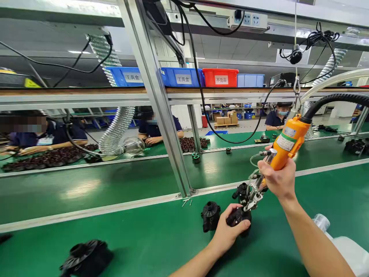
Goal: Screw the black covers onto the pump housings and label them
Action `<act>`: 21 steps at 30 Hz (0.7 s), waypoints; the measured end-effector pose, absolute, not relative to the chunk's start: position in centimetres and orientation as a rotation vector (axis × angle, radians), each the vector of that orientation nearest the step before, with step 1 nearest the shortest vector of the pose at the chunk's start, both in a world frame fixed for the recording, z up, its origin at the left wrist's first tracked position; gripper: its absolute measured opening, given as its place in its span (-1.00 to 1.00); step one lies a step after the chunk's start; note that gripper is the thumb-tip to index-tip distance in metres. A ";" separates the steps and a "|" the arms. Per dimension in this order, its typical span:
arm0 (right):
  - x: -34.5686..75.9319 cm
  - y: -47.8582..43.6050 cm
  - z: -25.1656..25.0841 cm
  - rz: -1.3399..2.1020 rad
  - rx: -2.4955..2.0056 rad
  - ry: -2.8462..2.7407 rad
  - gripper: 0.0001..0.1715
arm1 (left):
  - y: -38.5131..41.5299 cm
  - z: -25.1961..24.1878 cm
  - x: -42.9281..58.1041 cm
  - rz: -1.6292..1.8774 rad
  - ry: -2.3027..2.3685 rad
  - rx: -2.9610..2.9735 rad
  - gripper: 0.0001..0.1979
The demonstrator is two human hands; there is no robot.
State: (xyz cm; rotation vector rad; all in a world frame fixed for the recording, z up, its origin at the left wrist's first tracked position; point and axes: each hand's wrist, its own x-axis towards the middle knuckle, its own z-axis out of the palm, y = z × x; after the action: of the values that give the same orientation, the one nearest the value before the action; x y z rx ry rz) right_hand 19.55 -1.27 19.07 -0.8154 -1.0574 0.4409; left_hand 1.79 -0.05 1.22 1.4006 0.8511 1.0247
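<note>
My left hand (227,229) is closed round a black plastic pump housing (241,218) on the green bench (150,238). In my right hand (279,177) is an orange electric screwdriver (291,136), tilted down to the left. Its metal tip end (252,201) meets the top of the held housing; whether a screw sits under it I cannot tell. A second black housing (210,216) stands just left of my left hand. Behind the tip, partly hidden, is another black housing (241,192). Farther left lies a larger black housing (86,257).
A metal post (161,104) rises from the bench, with several loose screws (186,201) at its foot. The screwdriver hangs from a hook (296,86) and thick black cable (334,100). A clear plastic bottle (346,246) lies at the right. Co-workers (158,125) sit across the conveyor.
</note>
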 end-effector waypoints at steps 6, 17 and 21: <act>19.5 -0.9 19.0 0.432 -0.797 -1.047 -0.49 | -0.2 1.4 2.0 1.026 0.838 1.356 -0.47; 19.5 -0.8 18.8 0.416 -0.840 -1.110 -0.51 | -0.5 1.5 2.0 1.025 0.837 1.322 -0.49; 18.5 -0.6 18.3 0.402 -0.877 -1.161 -0.59 | -0.4 1.3 2.0 1.025 0.827 1.325 -0.50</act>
State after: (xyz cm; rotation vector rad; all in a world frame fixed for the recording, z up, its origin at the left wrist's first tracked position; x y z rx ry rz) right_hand 18.51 -0.61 18.34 -0.8772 -1.1609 0.4018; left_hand 2.01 -0.36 1.30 1.3248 0.8268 1.0254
